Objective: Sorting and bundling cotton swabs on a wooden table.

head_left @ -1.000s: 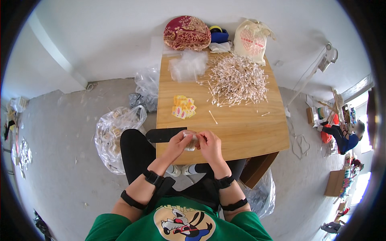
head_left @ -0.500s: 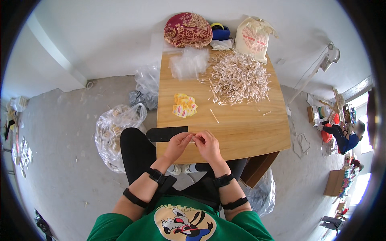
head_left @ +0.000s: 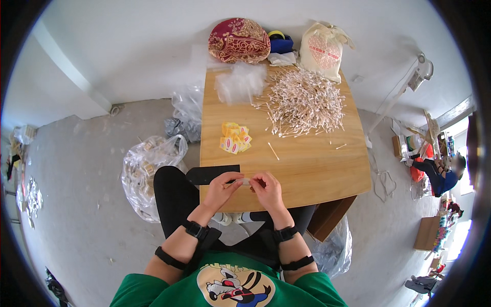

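At the near edge of the wooden table (head_left: 317,169), my left hand (head_left: 221,190) and my right hand (head_left: 268,191) pinch a small whitish piece (head_left: 245,181) between them, one from each side. It looks like thin plastic film, but it is too small to tell for sure. Beyond my hands lie several overlapping small yellow-and-white cards (head_left: 235,139). A single cotton swab (head_left: 273,151) rests to their right. Farther back spreads a big heap of cotton swabs (head_left: 307,105), and to its left is a stack of clear plastic bags (head_left: 239,86).
A black flat strip (head_left: 212,174) juts past the table's left edge. At the back stand a red patterned cushion (head_left: 239,41), a blue tape dispenser (head_left: 281,44) and a cream drawstring bag (head_left: 321,48). Filled clear sacks (head_left: 153,174) sit on the floor at left. Another person (head_left: 440,171) sits far right.
My hands have drawn slightly apart and a little nearer to me. More of the whitish piece shows between them. The things on the table have not moved.
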